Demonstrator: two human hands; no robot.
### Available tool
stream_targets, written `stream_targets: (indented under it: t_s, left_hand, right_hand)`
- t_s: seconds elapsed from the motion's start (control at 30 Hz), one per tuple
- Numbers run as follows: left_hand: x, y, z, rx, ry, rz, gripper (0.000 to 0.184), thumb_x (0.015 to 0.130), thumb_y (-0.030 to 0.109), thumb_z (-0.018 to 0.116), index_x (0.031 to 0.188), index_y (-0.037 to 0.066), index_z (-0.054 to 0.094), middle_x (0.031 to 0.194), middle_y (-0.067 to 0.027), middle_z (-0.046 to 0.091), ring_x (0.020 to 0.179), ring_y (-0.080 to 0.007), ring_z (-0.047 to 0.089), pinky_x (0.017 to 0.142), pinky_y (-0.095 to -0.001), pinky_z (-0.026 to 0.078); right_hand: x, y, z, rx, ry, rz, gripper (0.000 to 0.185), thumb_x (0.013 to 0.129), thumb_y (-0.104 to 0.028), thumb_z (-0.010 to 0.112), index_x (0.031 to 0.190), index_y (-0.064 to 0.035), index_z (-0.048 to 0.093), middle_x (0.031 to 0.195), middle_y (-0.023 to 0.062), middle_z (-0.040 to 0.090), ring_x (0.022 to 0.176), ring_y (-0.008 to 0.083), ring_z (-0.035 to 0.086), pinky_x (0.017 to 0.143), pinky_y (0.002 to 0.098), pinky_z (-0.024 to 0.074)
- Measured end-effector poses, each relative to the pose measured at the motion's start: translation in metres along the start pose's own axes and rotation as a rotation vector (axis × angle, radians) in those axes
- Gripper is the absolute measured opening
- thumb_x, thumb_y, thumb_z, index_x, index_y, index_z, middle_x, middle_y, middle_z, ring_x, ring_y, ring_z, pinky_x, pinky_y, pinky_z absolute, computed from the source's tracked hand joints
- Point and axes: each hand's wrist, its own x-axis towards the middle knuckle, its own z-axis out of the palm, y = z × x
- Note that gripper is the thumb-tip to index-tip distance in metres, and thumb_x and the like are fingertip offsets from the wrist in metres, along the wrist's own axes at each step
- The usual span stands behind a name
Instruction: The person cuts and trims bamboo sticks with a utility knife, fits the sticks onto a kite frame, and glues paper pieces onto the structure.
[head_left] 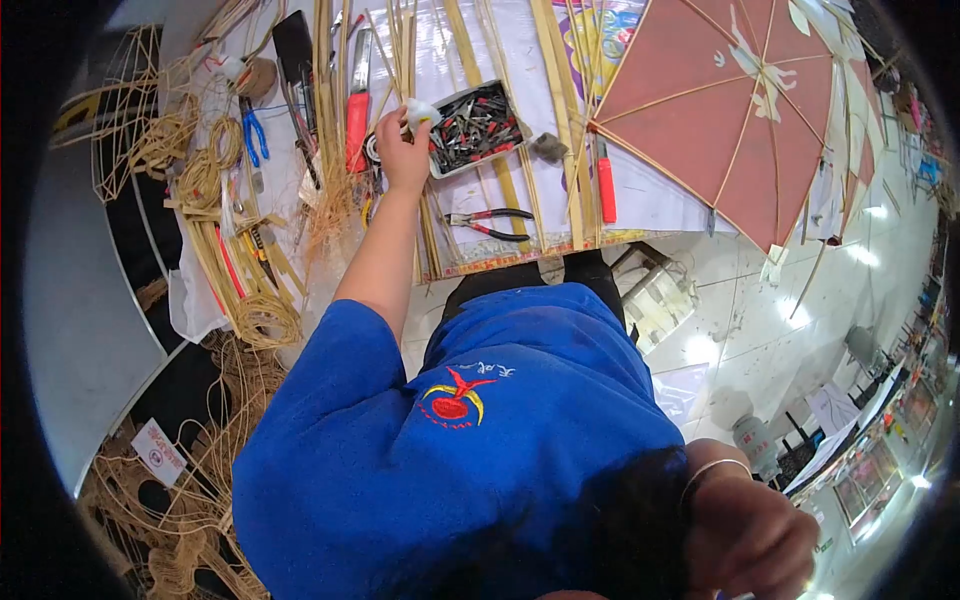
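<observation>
My left hand [403, 158] reaches over the table, its fingers closed on a small white plastic item [421, 112] with a yellowish spot. That item is at the left rim of a tray of small metal clips [475, 125], some with red parts. Pliers with red-and-black handles [490, 222] lie just below the tray. Left of my hand is a red-handled knife [358, 120]. Close to the camera at the lower right, my right hand [755, 530] is raised and blurred, with a bracelet [712, 466] at the wrist. Its fingers are curled; what they hold is hidden.
Reddish kite-like panel [700, 100] on thin strips covers the table's right side, beside a red-handled cutter [605, 185]. Long bamboo strips [565, 90] run across the table. Blue-handled pliers [254, 132] and coiled cane [265, 318] lie left. Below stands a white stool [660, 300].
</observation>
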Motion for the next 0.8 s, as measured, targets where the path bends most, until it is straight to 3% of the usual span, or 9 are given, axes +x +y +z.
stream_targets:
  t_s: [0.03,0.13,0.23,0.37,0.5,0.57,0.63,0.7,0.8]
  left_hand:
    - [0.000,-0.002,0.001,-0.026,-0.035,-0.040,0.046,0.076,0.019,0.074,0.114,0.001,0.056,0.114,-0.0150,0.053,0.099,-0.0296,0.056,0.084,-0.0372,0.048]
    - [-0.001,0.001,-0.003,0.106,-0.097,-0.003,0.051,0.076,0.019,0.075,0.118,0.001,0.053,0.115,-0.0155,0.052,0.100,-0.0282,0.056,0.084,-0.0364,0.048]
    - [-0.005,-0.020,0.006,-0.210,-0.074,-0.065,0.058,0.075,0.019,0.076,0.123,0.000,0.049,0.116,-0.0162,0.051,0.102,-0.0280,0.055,0.086,-0.0365,0.047]
    - [-0.020,0.011,-0.010,-0.086,0.189,0.066,0.053,0.076,0.016,0.074,0.120,0.000,0.049,0.114,-0.0161,0.052,0.100,-0.0285,0.053,0.088,-0.0377,0.045]
    - [-0.036,0.068,-0.016,0.036,0.010,0.480,0.039,0.074,0.014,0.073,0.107,0.004,0.057,0.102,-0.0140,0.058,0.097,-0.0303,0.053,0.085,-0.0412,0.043]
    - [-0.048,0.101,0.010,-0.095,-0.206,0.495,0.031,0.077,0.011,0.071,0.106,0.004,0.060,0.102,-0.0126,0.058,0.098,-0.0289,0.056,0.086,-0.0393,0.044]
    - [-0.055,0.121,0.045,-0.068,-0.370,0.467,0.027,0.079,0.012,0.069,0.104,0.003,0.062,0.098,-0.0130,0.061,0.094,-0.0256,0.060,0.082,-0.0375,0.046]
    - [-0.068,0.137,0.084,-0.295,-0.467,0.090,0.027,0.081,0.014,0.068,0.103,0.001,0.061,0.097,-0.0132,0.063,0.086,-0.0233,0.062,0.076,-0.0327,0.050]
    - [-0.080,0.155,0.122,-0.144,-0.508,-0.130,0.024,0.083,0.014,0.068,0.100,0.000,0.060,0.093,-0.0115,0.063,0.077,-0.0186,0.063,0.067,-0.0288,0.051]
  right_hand:
    - [0.001,-0.005,-0.010,-0.034,-0.021,-0.097,0.017,0.083,-0.023,0.068,0.092,-0.0092,0.062,0.103,0.0004,0.060,0.093,0.0147,0.054,0.078,0.0302,0.0474]
    - [0.008,-0.012,-0.019,-0.084,-0.035,-0.147,0.017,0.084,-0.023,0.067,0.093,-0.0087,0.062,0.103,0.0011,0.060,0.093,0.0151,0.054,0.078,0.0303,0.0474]
    - [0.013,-0.013,-0.017,-0.136,-0.036,-0.147,0.018,0.084,-0.023,0.066,0.094,-0.0081,0.061,0.103,0.0018,0.060,0.093,0.0155,0.055,0.078,0.0303,0.0473]
    - [0.017,-0.020,-0.019,-0.191,-0.030,-0.148,0.018,0.085,-0.023,0.065,0.095,-0.0074,0.061,0.102,0.0027,0.060,0.093,0.0160,0.055,0.079,0.0304,0.0472]
    - [0.013,-0.018,-0.029,-0.205,-0.017,-0.171,0.019,0.085,-0.023,0.064,0.096,-0.0067,0.060,0.102,0.0036,0.060,0.093,0.0165,0.055,0.079,0.0305,0.0471]
    - [0.012,-0.015,-0.037,-0.195,-0.025,-0.181,0.019,0.086,-0.023,0.063,0.096,-0.0063,0.060,0.102,0.0040,0.060,0.093,0.0168,0.055,0.079,0.0306,0.0470]
    - [0.014,-0.010,-0.048,-0.176,-0.040,-0.193,0.020,0.086,-0.023,0.062,0.097,-0.0060,0.060,0.102,0.0045,0.060,0.093,0.0170,0.055,0.079,0.0306,0.0470]
    - [0.015,-0.006,-0.061,-0.157,-0.056,-0.197,0.020,0.086,-0.022,0.062,0.097,-0.0056,0.060,0.102,0.0049,0.060,0.093,0.0173,0.055,0.079,0.0307,0.0469]
    - [0.023,0.001,-0.081,-0.129,-0.076,-0.220,0.021,0.087,-0.022,0.061,0.098,-0.0051,0.060,0.102,0.0056,0.060,0.093,0.0177,0.056,0.079,0.0307,0.0468]
